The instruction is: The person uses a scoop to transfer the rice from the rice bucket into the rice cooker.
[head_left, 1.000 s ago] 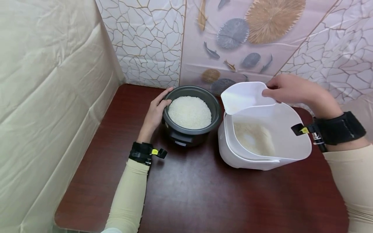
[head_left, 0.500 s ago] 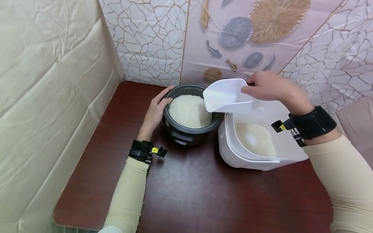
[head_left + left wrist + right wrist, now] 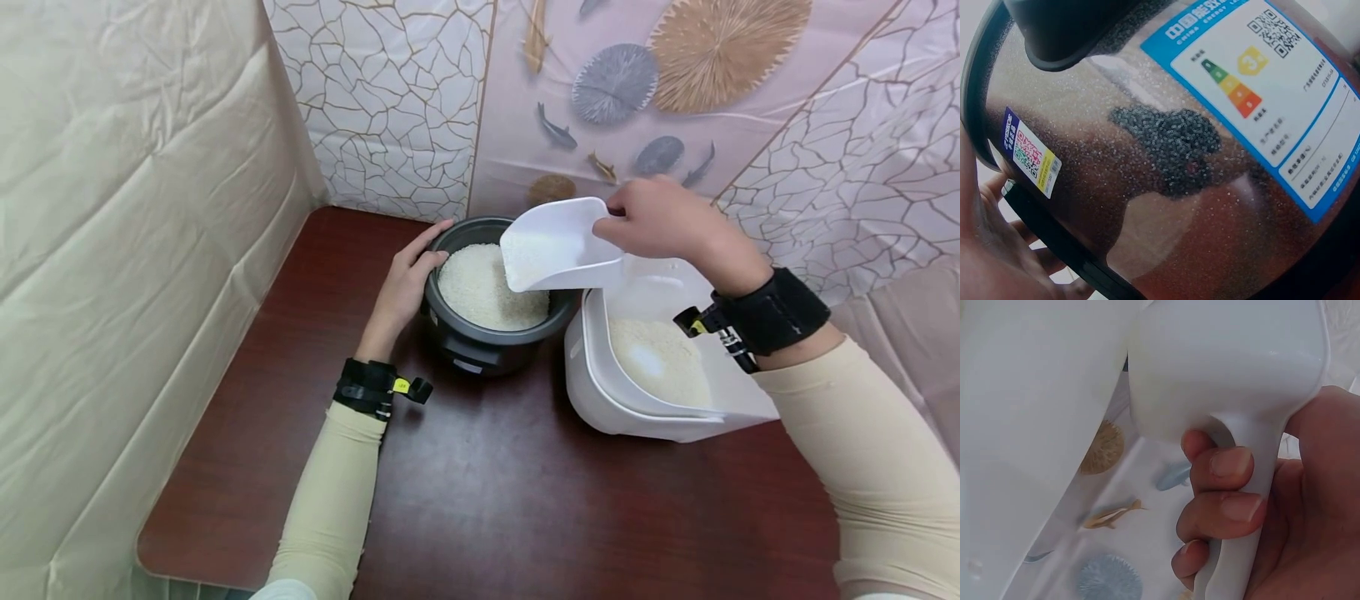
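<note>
A white scoop (image 3: 561,250) is held by the right hand (image 3: 663,218), whose fingers curl round its handle (image 3: 1244,500) in the right wrist view. The scoop's lip is over the right part of a dark rice cooker (image 3: 480,354), tilted down to the left, with some pale grains near the lip. White rice (image 3: 480,287) fills much of the cooker's pot. My left hand (image 3: 401,287) grips the cooker's left rim, thumb over the edge. In the left wrist view the fingers (image 3: 1035,250) show behind a dark strip on the cooker's side (image 3: 1166,150).
Right of the cooker stands a white rice bin (image 3: 637,425), open at the top, with rice (image 3: 667,358) at its bottom; the right forearm passes over it. Both stand on a dark red table (image 3: 480,517). Cloth-covered walls (image 3: 390,108) rise behind and at the left (image 3: 150,250).
The right hand has carried the scoop leftward from above the rice bin to over the cooker's pot. The left hand has stayed on the cooker's rim.
</note>
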A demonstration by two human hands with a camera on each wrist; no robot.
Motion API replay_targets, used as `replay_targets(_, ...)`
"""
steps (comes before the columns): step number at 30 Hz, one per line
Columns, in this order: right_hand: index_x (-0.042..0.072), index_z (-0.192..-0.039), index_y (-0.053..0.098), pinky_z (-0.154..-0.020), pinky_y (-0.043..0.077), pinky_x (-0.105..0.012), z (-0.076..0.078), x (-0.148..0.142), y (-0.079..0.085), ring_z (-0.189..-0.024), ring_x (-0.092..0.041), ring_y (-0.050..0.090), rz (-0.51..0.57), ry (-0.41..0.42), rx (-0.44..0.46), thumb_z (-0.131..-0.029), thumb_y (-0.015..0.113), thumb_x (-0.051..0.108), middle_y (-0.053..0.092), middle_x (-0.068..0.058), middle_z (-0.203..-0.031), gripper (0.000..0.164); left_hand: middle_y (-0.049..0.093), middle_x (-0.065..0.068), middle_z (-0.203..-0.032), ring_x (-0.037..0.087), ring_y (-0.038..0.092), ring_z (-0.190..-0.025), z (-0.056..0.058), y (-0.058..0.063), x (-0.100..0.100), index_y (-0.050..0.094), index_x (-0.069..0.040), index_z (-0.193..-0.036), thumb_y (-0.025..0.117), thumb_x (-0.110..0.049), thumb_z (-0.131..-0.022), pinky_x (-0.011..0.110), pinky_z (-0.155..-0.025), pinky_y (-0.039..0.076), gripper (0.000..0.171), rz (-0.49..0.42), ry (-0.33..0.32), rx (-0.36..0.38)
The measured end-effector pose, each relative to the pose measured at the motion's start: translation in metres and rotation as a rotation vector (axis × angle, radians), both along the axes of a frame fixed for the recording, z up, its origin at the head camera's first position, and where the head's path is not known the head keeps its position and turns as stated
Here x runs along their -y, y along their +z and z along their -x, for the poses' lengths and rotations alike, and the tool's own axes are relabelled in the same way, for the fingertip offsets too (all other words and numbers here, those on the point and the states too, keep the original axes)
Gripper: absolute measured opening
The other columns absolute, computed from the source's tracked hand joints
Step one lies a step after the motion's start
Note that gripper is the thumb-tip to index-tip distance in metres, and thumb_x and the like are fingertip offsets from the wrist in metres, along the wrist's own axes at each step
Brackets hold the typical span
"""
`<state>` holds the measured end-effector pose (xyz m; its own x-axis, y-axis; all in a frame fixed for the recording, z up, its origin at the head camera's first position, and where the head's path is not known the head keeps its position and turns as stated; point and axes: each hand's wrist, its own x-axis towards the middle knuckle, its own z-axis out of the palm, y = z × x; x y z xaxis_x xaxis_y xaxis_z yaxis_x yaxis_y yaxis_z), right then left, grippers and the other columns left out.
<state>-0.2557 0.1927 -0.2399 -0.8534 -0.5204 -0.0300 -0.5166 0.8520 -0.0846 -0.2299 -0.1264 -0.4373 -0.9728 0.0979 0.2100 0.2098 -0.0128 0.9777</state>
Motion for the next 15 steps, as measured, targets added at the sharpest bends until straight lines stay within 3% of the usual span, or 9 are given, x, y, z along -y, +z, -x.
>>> replay_targets(7,0.015,-0.061,0.036,-0.056,0.026,-0.037,-0.006,0.010,0.002,-0.060,-0.020,0.029,-0.030,-0.035,-0.031,-0.096,0.053,0.025,0.027,0.004,-0.061,0.040,0.050,-0.010,-0.159,0.014,0.053,-0.139,0.000,0.001,-0.001,0.056,-0.031,-0.156,0.052,-0.030,-0.108,0.043,-0.116,0.040,0.048,0.001,0.003,-0.003)
replay_targets(15,0.015,-0.059,0.043,-0.045,0.036,-0.046,-0.013,0.019,0.000,-0.059,-0.031,0.051,-0.082,-0.045,-0.154,-0.093,0.054,0.026,0.043,-0.002,-0.058,0.037,0.051,-0.012,-0.158,0.013,0.051,-0.141,0.002,-0.003,0.000,0.056,-0.032,-0.156,0.051,-0.031,-0.108,0.045,-0.116,0.039,0.048,0.022,0.010,-0.019)
